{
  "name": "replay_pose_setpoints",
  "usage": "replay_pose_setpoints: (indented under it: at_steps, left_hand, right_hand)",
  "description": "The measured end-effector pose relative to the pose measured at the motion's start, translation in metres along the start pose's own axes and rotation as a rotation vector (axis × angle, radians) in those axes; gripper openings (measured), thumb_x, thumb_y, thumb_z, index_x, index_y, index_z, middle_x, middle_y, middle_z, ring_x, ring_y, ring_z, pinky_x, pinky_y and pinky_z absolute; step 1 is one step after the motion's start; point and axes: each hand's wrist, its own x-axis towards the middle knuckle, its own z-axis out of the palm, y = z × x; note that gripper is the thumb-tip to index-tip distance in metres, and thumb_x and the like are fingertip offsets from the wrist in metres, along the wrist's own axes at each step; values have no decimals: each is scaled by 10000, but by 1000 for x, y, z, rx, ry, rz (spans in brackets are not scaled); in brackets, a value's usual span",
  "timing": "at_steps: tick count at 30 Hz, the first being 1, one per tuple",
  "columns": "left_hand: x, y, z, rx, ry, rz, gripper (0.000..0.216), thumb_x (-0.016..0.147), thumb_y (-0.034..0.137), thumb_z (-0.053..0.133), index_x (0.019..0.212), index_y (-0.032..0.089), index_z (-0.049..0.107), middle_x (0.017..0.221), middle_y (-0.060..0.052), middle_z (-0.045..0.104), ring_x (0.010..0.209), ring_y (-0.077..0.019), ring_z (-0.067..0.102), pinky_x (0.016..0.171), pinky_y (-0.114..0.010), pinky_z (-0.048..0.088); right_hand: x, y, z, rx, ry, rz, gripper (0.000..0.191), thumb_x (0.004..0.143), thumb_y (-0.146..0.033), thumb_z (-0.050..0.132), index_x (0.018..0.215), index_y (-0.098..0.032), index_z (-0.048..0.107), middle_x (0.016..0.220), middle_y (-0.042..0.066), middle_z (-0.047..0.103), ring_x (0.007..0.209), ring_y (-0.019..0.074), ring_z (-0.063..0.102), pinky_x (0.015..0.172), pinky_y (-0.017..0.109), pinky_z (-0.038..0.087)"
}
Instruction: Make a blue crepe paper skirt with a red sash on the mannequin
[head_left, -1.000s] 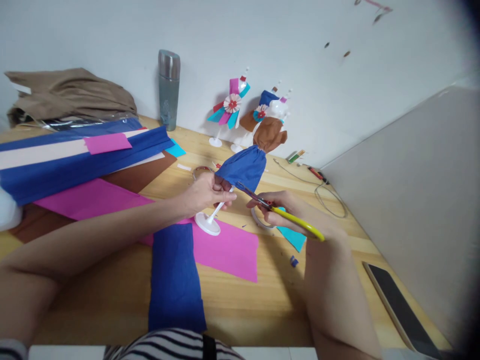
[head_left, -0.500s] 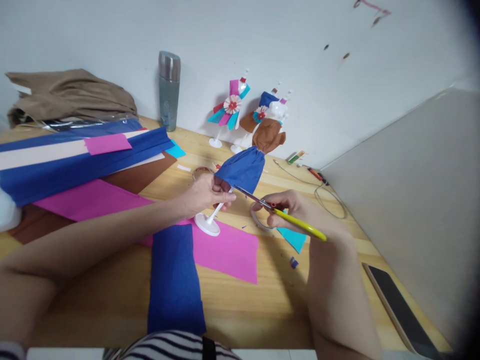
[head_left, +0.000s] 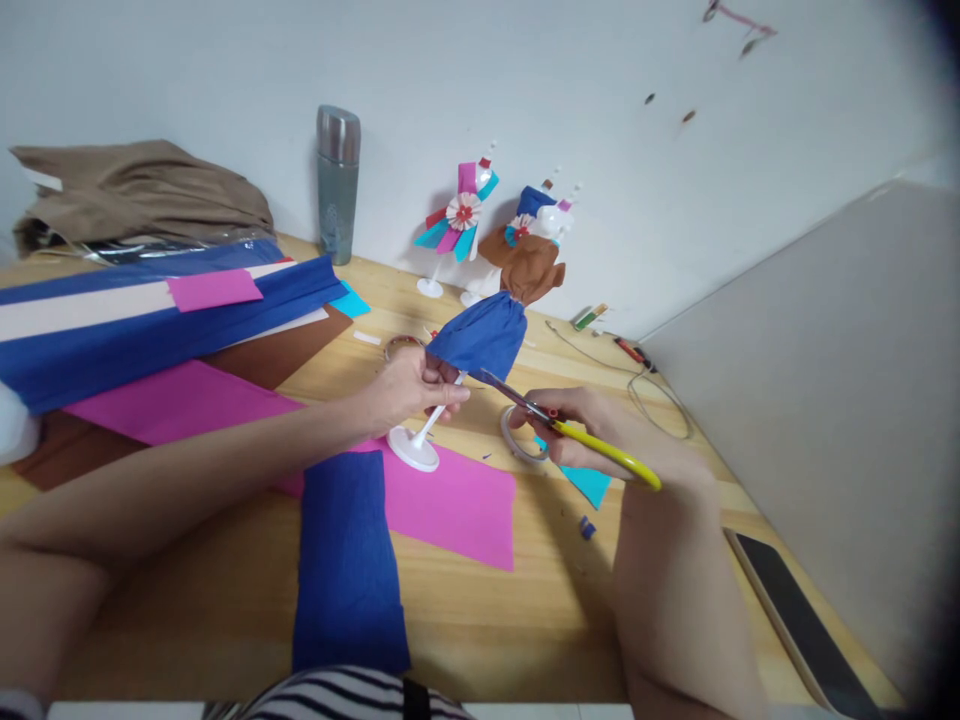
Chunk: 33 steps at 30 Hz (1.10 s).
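Observation:
My left hand (head_left: 427, 385) is closed around the white stem of a small doll stand (head_left: 415, 447), just under its blue crepe paper skirt (head_left: 484, 335). Brown crepe paper (head_left: 532, 268) is gathered above the skirt, and the figure tilts to the right. In my right hand (head_left: 577, 420) is a pair of yellow-handled scissors (head_left: 604, 448). The blades point left and lie at the lower hem of the skirt. A roll of tape (head_left: 520, 436) lies on the table behind the right fingers.
Two decorated figures (head_left: 463, 212) stand by the wall beside a flask (head_left: 337, 190). Pink paper (head_left: 457, 505) and a blue strip (head_left: 349, 570) lie in front, more folded paper (head_left: 150, 345) at left. A phone (head_left: 802, 610) rests at right, near a cable (head_left: 660, 400) and cyan paper (head_left: 589, 485).
The scissors have shifted slightly right along the hem, and their blades look closer together. My left hand keeps its hold on the stem.

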Motion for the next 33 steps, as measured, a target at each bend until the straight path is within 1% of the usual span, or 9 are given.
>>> replay_pose_setpoints:
  at_steps: [4, 11, 17, 23, 28, 33]
  left_hand:
    - [-1, 1, 1, -3, -4, -2, 152, 751, 59, 702, 755, 108, 558, 597, 44, 579, 488, -61, 556, 507, -200, 467]
    - [-1, 2, 1, 18, -10, -5, 157, 752, 98, 724, 733, 109, 569, 581, 26, 597, 503, -71, 572, 523, -201, 480]
    - [-3, 3, 3, 0, -21, 2, 154, 772, 56, 686, 721, 115, 553, 569, 30, 597, 485, -64, 563, 514, -193, 468]
    - [-3, 4, 3, 4, -10, -5, 154, 771, 50, 689, 700, 109, 566, 558, 32, 585, 481, -62, 555, 510, -191, 456]
    - [-1, 4, 3, 11, 14, -18, 137, 754, 44, 697, 705, 104, 584, 558, 27, 586, 477, -67, 539, 516, -204, 451]
    - [-1, 0, 2, 18, -16, 2, 145, 744, 58, 704, 699, 112, 576, 570, 24, 585, 497, -79, 538, 532, -222, 460]
  right_hand:
    - [2, 1, 2, 9, -21, -33, 675, 782, -798, 504, 985, -167, 634, 681, -12, 471, 580, 128, 387, 535, 277, 361]
    - [3, 5, 0, -9, -71, -59, 736, 786, -819, 483, 1019, -141, 651, 710, 12, 529, 610, 141, 452, 554, 278, 399]
    - [3, 3, 0, -24, -80, -34, 760, 788, -831, 460, 1096, -158, 634, 784, 45, 584, 667, 186, 513, 618, 324, 441]
    - [3, 0, 1, 12, -103, -46, 753, 804, -818, 456, 1081, -137, 617, 835, 74, 628, 699, 191, 535, 632, 330, 452]
    - [3, -1, 2, 32, -99, -48, 654, 818, -763, 512, 1059, -167, 629, 820, 65, 647, 708, 197, 547, 641, 331, 464]
    - [5, 1, 4, 69, -86, -75, 716, 788, -801, 513, 1050, -144, 630, 826, 81, 655, 710, 202, 560, 646, 335, 474]
